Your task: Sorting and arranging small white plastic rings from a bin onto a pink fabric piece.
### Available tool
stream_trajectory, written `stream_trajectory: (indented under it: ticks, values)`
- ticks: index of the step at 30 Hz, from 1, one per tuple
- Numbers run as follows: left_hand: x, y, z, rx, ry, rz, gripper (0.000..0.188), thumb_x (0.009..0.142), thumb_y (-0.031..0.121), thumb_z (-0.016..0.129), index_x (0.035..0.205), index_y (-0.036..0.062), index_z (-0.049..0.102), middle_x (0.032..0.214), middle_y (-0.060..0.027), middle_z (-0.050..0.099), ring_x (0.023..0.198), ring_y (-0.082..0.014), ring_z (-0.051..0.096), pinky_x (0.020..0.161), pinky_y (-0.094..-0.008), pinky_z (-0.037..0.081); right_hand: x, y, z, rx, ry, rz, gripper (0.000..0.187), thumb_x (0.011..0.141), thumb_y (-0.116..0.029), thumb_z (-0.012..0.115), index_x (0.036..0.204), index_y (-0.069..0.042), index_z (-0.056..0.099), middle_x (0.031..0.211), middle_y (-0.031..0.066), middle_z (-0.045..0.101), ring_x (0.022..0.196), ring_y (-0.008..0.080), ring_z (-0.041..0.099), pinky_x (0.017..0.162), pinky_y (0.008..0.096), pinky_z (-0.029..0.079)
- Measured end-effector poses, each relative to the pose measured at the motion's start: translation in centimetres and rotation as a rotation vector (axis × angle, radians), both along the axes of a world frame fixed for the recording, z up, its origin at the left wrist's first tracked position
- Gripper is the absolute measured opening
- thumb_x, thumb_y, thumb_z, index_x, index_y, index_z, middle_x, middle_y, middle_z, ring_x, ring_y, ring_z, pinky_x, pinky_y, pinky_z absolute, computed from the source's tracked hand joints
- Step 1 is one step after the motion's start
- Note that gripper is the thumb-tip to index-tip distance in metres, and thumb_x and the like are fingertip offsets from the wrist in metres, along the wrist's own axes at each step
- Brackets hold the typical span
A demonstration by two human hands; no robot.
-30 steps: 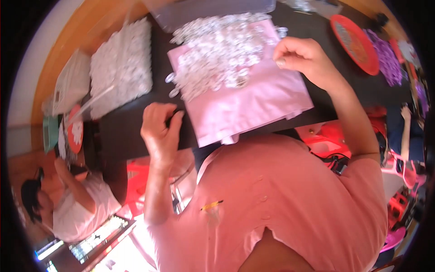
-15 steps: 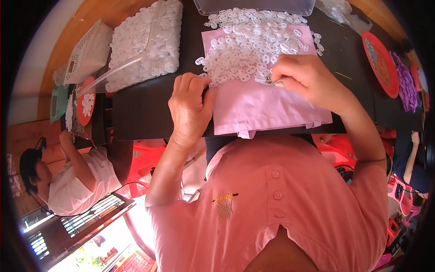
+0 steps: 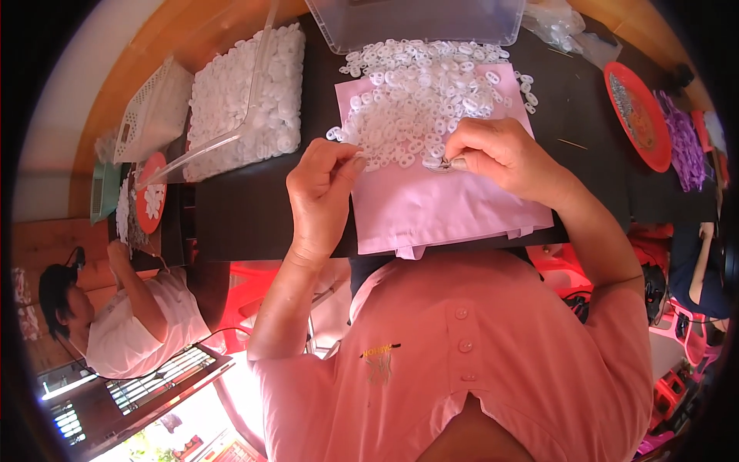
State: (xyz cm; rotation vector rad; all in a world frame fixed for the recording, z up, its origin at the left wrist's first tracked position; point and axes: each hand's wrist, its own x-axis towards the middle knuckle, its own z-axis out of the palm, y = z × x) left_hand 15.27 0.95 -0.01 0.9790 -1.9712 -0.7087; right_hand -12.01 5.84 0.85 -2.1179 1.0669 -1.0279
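Observation:
Many small white oval plastic pieces (image 3: 400, 115), each with two holes, lie heaped on a pink cloth bag (image 3: 431, 212) on the dark table. At the heap's left near edge, my left hand (image 3: 322, 189) has thumb and forefinger pinched together, with a bit of a white piece showing at the tips. My right hand (image 3: 504, 158) is closed in a pinch over the near side of the heap. A small dark-and-silver metal piece (image 3: 437, 164) sticks out to the left from its fingertips; its exact kind is too small to tell.
A clear box (image 3: 246, 100) full of white pieces stands left, beside a white perforated basket (image 3: 154, 108). Behind the heap is another clear bin (image 3: 419, 27). At right are a red plate (image 3: 639, 115) of metal bits and purple strips (image 3: 681, 142). Another person (image 3: 131, 323) sits left.
My left hand's fingers have closed into a pinch at the heap's edge. The right hand keeps hold of the metal piece near the heap. The whole view has shifted slightly.

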Motion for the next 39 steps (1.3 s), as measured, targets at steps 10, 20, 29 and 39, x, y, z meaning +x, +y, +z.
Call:
stream_trajectory:
  ticks: [10,20,29,39]
  values:
    - [-4.5,0.5,2.7,0.678,0.4,-0.214,0.01,0.09,0.007,0.067,0.094,-0.0019,0.066,0.08,-0.007,0.068,0.067,-0.0099,0.059,0.056,-0.0227,0.044,1.3,0.6,3.7,0.12,-0.174,-0.177,0.008,0.088,-0.002,0.064,0.094,0.002,0.06,0.083,0.0039,0.063,0.073,0.0105,0.058,0.066,0.0248,0.046]
    - [-6.5,0.3,3.9,0.544,0.356,-0.322,0.009,0.088,0.008,0.071,0.091,0.0015,0.066,0.075,0.0017,0.064,0.063,-0.0028,0.053,0.053,-0.0184,0.043,2.0,-0.7,4.9,-0.014,-0.125,-0.187,0.005,0.09,-0.001,0.061,0.093,0.002,0.059,0.083,0.0041,0.06,0.076,0.0101,0.057,0.069,0.0254,0.047]
    - [-7.6,0.4,4.5,0.628,0.666,-0.33,0.007,0.091,0.005,0.067,0.095,-0.0009,0.064,0.077,-0.0033,0.064,0.065,-0.0075,0.056,0.054,-0.0209,0.045,2.7,-0.4,4.9,-0.037,-0.416,-0.234,0.004,0.089,0.002,0.06,0.093,0.002,0.058,0.082,0.0039,0.062,0.077,0.0099,0.059,0.068,0.0256,0.049]
    - [-8.3,-0.2,3.5,0.646,0.775,-0.286,0.011,0.095,0.007,0.061,0.097,-0.0038,0.062,0.085,-0.0108,0.066,0.069,-0.0149,0.06,0.058,-0.0283,0.048,3.4,-0.8,3.1,0.03,-0.611,-0.244,0.004,0.091,0.004,0.06,0.093,0.002,0.058,0.085,0.0044,0.063,0.08,0.0092,0.059,0.071,0.0248,0.049]
